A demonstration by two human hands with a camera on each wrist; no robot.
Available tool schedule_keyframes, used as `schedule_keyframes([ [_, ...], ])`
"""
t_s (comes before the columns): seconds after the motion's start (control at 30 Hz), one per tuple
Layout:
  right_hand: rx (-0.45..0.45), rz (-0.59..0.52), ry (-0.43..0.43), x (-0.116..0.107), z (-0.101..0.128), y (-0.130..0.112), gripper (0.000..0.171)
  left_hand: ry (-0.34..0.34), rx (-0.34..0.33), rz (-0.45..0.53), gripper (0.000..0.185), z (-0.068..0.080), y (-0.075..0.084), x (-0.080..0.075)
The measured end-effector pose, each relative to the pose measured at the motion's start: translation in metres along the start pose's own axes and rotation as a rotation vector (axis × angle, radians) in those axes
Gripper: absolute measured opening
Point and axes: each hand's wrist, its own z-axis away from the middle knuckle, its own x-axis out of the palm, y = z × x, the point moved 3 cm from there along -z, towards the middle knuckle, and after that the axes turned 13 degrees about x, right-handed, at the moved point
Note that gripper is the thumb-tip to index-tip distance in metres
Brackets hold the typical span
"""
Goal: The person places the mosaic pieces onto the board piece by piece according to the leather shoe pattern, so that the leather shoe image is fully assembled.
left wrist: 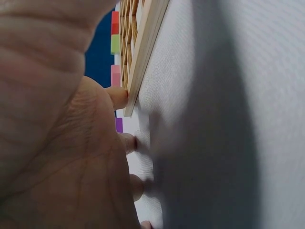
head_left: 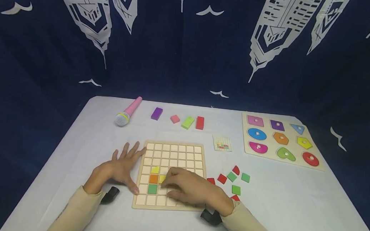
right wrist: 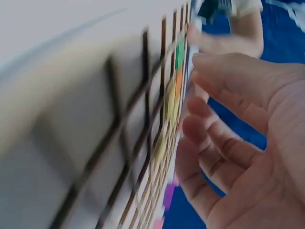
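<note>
Pale wooden square grid board lies flat on white-clothed table, partly under R hand. Poss. trouble: dragging R fingertips could knock flat yellow tile out of its cell; a push from L hand could skew the board. L fingers: spread wide, thumb + index touching board's left edge, gripping nothing. R fingers: loosely bent, thumb apart, nothing visibly held; can't tell re: tile contact.
</note>
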Motion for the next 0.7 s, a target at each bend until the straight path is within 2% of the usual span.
schedule_keyframes([
  [0.2,0.095,-0.101,0.043,-0.021,0.025,0.042,0.023,0.004,0.009,0.015,0.151,0.002,0.002,-0.001],
  [0.4,0.224,-0.096,0.106,-0.038,0.054,0.080,0.023,0.009,0.011,0.011,0.151,0.002,0.001,-0.002],
  [0.57,0.316,-0.063,0.104,-0.039,0.065,0.098,0.024,0.014,0.002,0.015,0.151,0.002,0.002,-0.002],
  [0.7,0.344,-0.057,0.101,-0.035,0.068,0.102,0.025,0.015,-0.002,0.016,0.150,0.003,0.004,-0.002],
])
